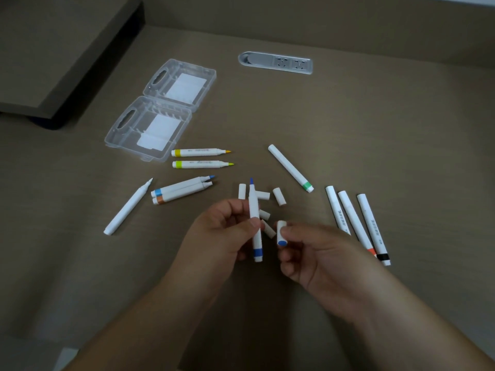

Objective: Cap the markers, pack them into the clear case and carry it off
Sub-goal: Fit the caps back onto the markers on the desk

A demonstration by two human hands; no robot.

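Observation:
My left hand (222, 231) grips an uncapped blue marker (255, 218) upright, tip pointing away. My right hand (313, 253) pinches a white cap with a blue end (281, 234) just right of that marker, apart from it. Several loose white caps (279, 196) lie on the table behind my hands. Uncapped markers lie to the left: two yellow ones (198, 152), a light-blue and an orange pair (182, 190), and a plain white one (128, 207). A capped green marker (290, 168) and three capped markers (369, 223) lie to the right. The clear case (150, 129) lies open at the back left.
A grey socket strip (276, 62) is set into the brown table at the back. A raised dark-edged shelf (67, 62) stands at the far left. The table's near edge shows at bottom left.

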